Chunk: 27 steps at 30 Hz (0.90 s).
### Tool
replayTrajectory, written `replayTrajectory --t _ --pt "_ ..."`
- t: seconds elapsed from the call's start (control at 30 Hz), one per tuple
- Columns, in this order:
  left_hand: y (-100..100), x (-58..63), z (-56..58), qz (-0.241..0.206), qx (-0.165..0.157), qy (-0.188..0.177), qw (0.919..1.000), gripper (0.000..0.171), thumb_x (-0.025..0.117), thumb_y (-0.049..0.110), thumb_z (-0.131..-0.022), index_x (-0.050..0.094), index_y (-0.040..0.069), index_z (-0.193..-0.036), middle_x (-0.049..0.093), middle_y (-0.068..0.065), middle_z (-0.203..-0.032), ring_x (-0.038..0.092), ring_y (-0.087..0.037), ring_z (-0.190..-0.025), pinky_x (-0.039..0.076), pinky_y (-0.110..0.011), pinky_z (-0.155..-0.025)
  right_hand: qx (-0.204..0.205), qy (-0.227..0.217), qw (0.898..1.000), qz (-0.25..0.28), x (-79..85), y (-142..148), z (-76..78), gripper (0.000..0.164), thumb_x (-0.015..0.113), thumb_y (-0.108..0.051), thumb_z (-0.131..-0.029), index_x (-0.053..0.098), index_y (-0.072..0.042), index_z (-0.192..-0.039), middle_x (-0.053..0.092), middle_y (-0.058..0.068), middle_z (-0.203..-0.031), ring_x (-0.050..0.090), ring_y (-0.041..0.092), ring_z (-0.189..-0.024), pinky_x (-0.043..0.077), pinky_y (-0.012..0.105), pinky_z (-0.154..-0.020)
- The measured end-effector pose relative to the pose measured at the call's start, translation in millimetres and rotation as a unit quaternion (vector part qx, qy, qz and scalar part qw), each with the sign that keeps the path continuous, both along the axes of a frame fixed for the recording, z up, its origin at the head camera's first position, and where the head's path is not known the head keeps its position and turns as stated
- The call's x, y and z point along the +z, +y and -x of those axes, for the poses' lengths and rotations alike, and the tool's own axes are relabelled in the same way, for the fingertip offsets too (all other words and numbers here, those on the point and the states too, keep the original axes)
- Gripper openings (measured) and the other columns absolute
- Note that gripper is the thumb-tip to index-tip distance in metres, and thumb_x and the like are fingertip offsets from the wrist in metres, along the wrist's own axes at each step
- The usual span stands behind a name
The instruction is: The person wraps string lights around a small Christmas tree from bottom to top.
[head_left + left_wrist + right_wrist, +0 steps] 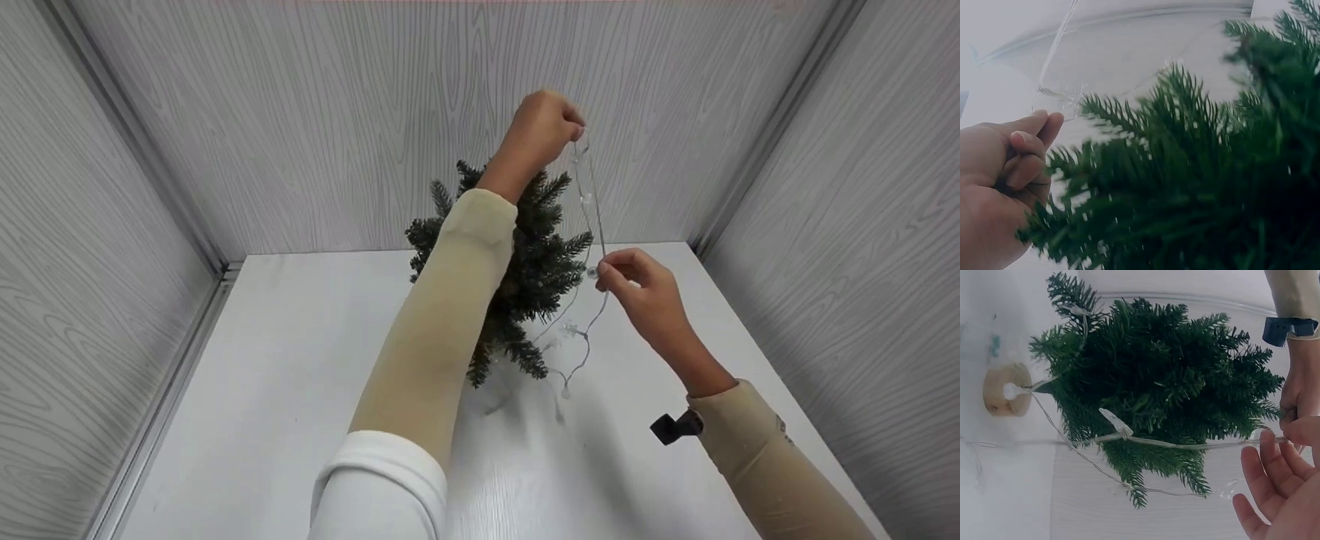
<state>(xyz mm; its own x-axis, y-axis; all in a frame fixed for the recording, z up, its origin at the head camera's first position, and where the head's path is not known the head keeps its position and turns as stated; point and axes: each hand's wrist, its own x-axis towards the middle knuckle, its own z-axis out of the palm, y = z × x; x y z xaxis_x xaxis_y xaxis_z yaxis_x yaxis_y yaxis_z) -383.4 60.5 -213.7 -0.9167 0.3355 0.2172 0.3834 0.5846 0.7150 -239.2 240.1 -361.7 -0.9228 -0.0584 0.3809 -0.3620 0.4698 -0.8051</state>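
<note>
A small artificial Christmas tree (pixel 536 262) stands on the white table, partly hidden behind my left arm. My left hand (pixel 544 124), raised beside the treetop, pinches a string of fairy lights (pixel 1174 445) between thumb and fingers. Lower down, to the right of the tree, my right hand (pixel 649 296) pinches the same thin clear wire. Two strands hang between the hands, with small clear ornaments along them. Below, the wire loops down near the lower branches. In the right wrist view, a strand crosses the tree's wooden base (pixel 992 396).
Grey wood-grain panels (pixel 337 127) enclose the white table (pixel 270 322) at the back and both sides. A small black device (pixel 667 427) is strapped at my right wrist. Some wire and ornaments hang near the table in front of the tree.
</note>
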Motion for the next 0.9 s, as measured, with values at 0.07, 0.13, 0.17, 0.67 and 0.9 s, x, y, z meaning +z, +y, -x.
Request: replayTrajectory --t 0.07,0.13,0.17,0.67,0.9 --pt "-2 -1.5 2.7 0.010 0.002 -0.003 0.9999 0.024 0.059 0.019 -0.104 0.075 0.017 -0.122 0.070 0.002 -0.127 0.064 -0.013 -0.107 0.047 -0.027 -0.083 0.002 -0.007 1.000 0.017 -2.5 -1 -0.9 0.025 0.061 -0.023 -0.103 0.065 -0.002 -0.115 0.067 0.004 -0.092 0.065 0.010 -0.085 0.050 0.023 -0.082" --pt "-2 -2.5 4.2 0.021 -0.002 -0.008 0.9997 0.024 0.060 0.020 -0.103 0.075 0.018 -0.122 0.070 0.002 -0.127 0.064 -0.013 -0.106 0.047 -0.026 -0.083 -0.004 -0.006 0.999 0.034 -4.9 -2 -2.8 0.022 0.061 -0.020 -0.103 0.065 -0.002 -0.115 0.067 0.002 -0.088 0.065 0.011 -0.081 0.050 0.022 -0.078" --pt "-1 -2.5 4.8 0.025 -0.004 -0.015 0.9996 0.024 0.060 0.021 -0.103 0.075 0.019 -0.122 0.070 0.003 -0.128 0.064 -0.012 -0.106 0.047 -0.027 -0.083 -0.008 -0.003 0.999 0.042 -6.2 -2 -3.8 0.021 0.061 -0.019 -0.102 0.065 -0.002 -0.114 0.067 0.001 -0.087 0.064 0.011 -0.079 0.050 0.022 -0.076" --pt "40 11.0 -4.5 0.019 -0.079 -0.045 0.9957 0.024 0.063 0.026 -0.102 0.075 0.022 -0.122 0.069 0.006 -0.128 0.059 -0.008 -0.124 0.046 -0.025 -0.103 -0.032 0.049 0.996 0.071 -18.2 -9 -16.5 0.016 0.060 -0.013 -0.103 0.068 -0.003 -0.113 0.064 0.005 -0.082 0.062 0.013 -0.073 0.049 0.024 -0.069" --pt "50 9.6 -9.5 0.009 -0.093 -0.053 0.9943 0.023 0.065 0.026 -0.100 0.076 0.021 -0.120 0.069 0.006 -0.127 0.059 -0.008 -0.123 0.047 -0.024 -0.101 -0.039 0.069 0.995 0.065 -23.5 -10 -20.2 0.020 0.058 -0.015 -0.104 0.067 -0.003 -0.116 0.064 0.000 -0.087 0.061 0.014 -0.076 0.050 0.024 -0.071"
